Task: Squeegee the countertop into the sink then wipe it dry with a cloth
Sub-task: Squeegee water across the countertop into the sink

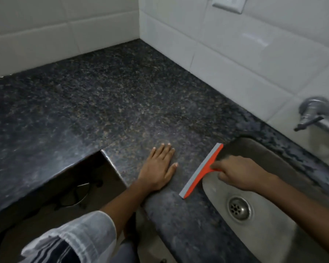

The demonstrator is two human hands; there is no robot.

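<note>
A dark speckled granite countertop (106, 95) fills the corner between two tiled walls. An orange squeegee (202, 170) with a grey blade rests blade-down on the counter, right beside the left rim of the steel sink (258, 221). My right hand (234, 172) is shut on its orange handle, reaching over the sink basin. My left hand (158, 168) lies flat on the counter with fingers apart, just left of the squeegee and near the front edge. No cloth is in view.
A metal tap (315, 114) sticks out of the right wall above the sink. A wall socket (229, 3) sits high on that wall. A square cut-out (68, 186) in the counter opens at the lower left, with dark metal parts below.
</note>
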